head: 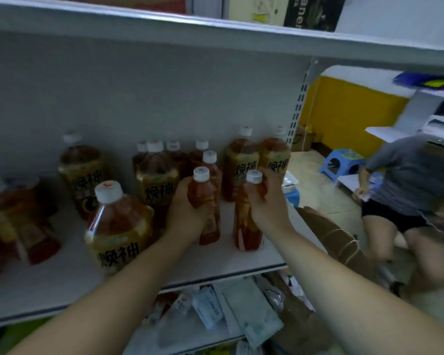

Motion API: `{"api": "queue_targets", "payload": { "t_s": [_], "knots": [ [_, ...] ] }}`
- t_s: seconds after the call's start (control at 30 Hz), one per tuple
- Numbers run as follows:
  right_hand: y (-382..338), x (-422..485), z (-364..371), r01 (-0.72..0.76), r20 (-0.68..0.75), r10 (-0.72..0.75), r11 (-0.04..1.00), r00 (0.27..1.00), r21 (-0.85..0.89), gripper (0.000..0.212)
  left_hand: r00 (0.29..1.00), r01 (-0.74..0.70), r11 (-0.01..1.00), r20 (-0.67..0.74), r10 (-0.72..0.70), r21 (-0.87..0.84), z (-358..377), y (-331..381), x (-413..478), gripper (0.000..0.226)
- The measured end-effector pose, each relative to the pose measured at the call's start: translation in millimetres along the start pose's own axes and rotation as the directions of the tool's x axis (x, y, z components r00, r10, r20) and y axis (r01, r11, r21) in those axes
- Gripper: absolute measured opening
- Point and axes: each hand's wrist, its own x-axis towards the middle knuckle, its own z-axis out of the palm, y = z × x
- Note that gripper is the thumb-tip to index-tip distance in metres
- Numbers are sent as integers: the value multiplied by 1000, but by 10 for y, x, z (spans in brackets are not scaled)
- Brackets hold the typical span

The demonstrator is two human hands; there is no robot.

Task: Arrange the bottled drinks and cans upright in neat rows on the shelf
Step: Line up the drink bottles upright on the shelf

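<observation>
On the white shelf (62, 283) my left hand (185, 213) grips a slim red tea bottle (208, 201) with a white cap, standing upright. Just to its right my right hand (264, 201) grips a second slim red bottle (246, 226), also upright on the shelf board. Behind them stand several more slim bottles (203, 155). Fat bottles with yellow labels and black lettering stand around them: one at the front left (118, 226), one behind it (157, 180), one further left (81, 170) and two at the back right (241, 162).
Blurred red bottles (23, 219) sit at the shelf's far left. An upper shelf (215, 39) hangs overhead. The lower shelf (228, 311) holds packets. To the right a person (408, 180) in a grey shirt crouches near a blue stool (341, 162).
</observation>
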Motion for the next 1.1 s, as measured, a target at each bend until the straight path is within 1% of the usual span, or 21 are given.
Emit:
{"api": "queue_targets", "payload": {
  "t_s": [0.07, 0.13, 0.17, 0.2, 0.27, 0.33, 0.47, 0.6, 0.67, 0.73, 0.77, 0.8, 0.83, 0.87, 0.9, 0.93, 0.97, 1.03, 1.07, 1.1],
  "knots": [
    [97, -19, -19, 27, 43, -28, 999, 999, 17, 26, 1000, 8, 999, 23, -9, 48, 62, -18, 5, 53],
    [180, -76, -54, 1, 120, -8, 998, 993, 57, 19, 999, 3, 990, 45, -10, 144, 135, -67, -14, 62],
    [198, -89, -81, -15, 164, 1, 997, 986, 81, 19, 999, 6, 982, 43, -14, 189, 156, -82, -16, 68],
    [207, -84, -110, -23, 209, 3, 995, 978, 94, 23, 999, 8, 977, 41, -17, 212, 169, -87, -6, 71],
    [246, -48, -169, -8, 287, -16, 997, 958, 82, 34, 998, 6, 978, 54, -18, 208, 176, -102, 14, 76],
    [282, -32, -210, 5, 332, -33, 997, 943, 83, 43, 997, 2, 978, 74, -18, 208, 180, -117, -1, 81],
    [361, -85, -203, 14, 320, -36, 998, 947, 68, 58, 990, 49, 972, 118, -78, 229, 192, -98, -31, 91],
    [337, -196, -192, 22, 319, -49, 996, 946, 90, 67, 984, 39, 961, 157, -85, 275, 130, 110, -89, 89],
    [296, -284, -133, 14, 331, -46, 995, 943, 97, 69, 991, 54, 949, 103, -90, 309, 35, 237, -195, 88],
    [229, -379, -36, 10, 316, -46, 993, 948, 115, 68, 997, 66, 930, 11, -76, 361, -91, 358, -363, 79],
    [186, -420, 15, 10, 299, -47, 992, 953, 124, 66, 998, 53, 916, -46, -38, 398, -160, 413, -476, 70],
    [146, -454, 62, 13, 282, -47, 992, 958, 122, 64, 993, -3, 895, -103, 54, 447, -241, 464, -601, 59],
    [114, -475, 104, 19, 263, -47, 994, 964, 110, 63, 971, -81, 855, -151, 183, 512, -331, 518, -721, 49],
    [80, -494, 137, 23, 245, -45, 995, 968, 93, 64, 932, -145, 804, -194, 307, 576, -426, 570, -832, 41],
    [59, -506, 169, 20, 228, -37, 997, 973, 76, 64, 886, -174, 769, -243, 394, 615, -525, 579, -910, 38],
    [38, -509, 195, 12, 209, -26, 998, 978, 66, 65, 853, -161, 762, -299, 427, 627, -626, 551, -960, 40],
    [21, -507, 221, -1, 192, -11, 998, 981, 59, 65, 844, -107, 783, -360, 397, 613, -719, 516, -979, 48],
    [-11, -522, 268, -22, 162, 14, 999, 987, 45, 66, 876, 75, 837, -436, 204, 543, -887, 393, -942, 75],
    [-28, -537, 285, -25, 152, 18, 999, 988, 42, 65, 900, 152, 845, -425, 96, 513, -959, 328, -896, 89],
    [-47, -560, 296, -28, 148, 21, 999, 989, 45, 64, 923, 204, 851, -385, -2, 484, -1022, 274, -851, 99]
  ]
}}
